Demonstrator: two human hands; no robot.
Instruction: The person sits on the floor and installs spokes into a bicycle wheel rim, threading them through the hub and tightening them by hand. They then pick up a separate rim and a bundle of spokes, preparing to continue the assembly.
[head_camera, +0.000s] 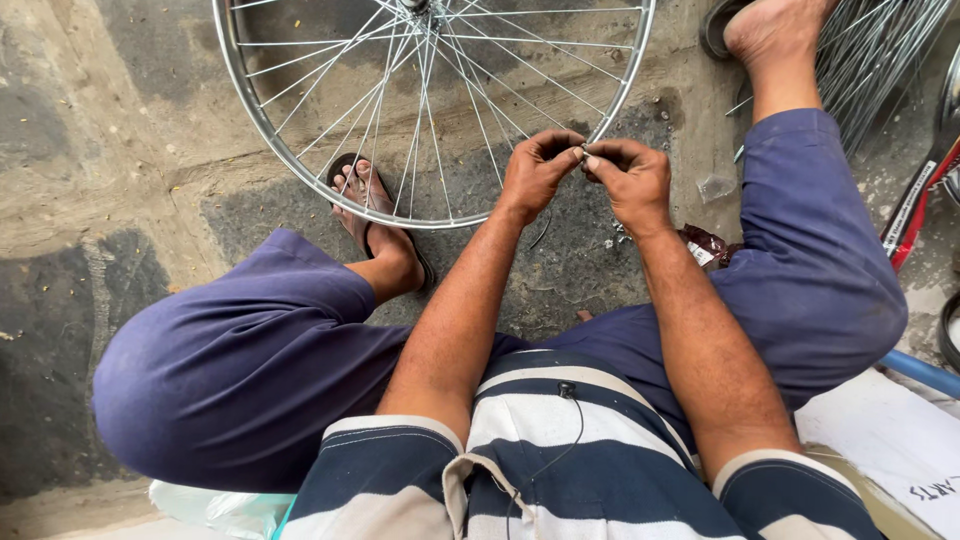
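Here, centre of the frame, the left hand (537, 170) and right hand (630, 178) meet, fingers pinched together on a small metal piece (584, 151) just beside the spoked wheel's rim (622, 95), held close for fine work.

wheel rim (300, 170): top cut off | pinched part between fingers (575, 150): too small to tell

Bundle of loose spokes (880, 60) up at 1 o'clock, red bike frame (925, 195) at 3. Crumpled brown wrapper (705, 245) on the cracked concrete floor (120, 150) just right of centre. Blue pipe (920, 372) and white paper (890, 440) at 4, plastic bag (215, 508) at 7.
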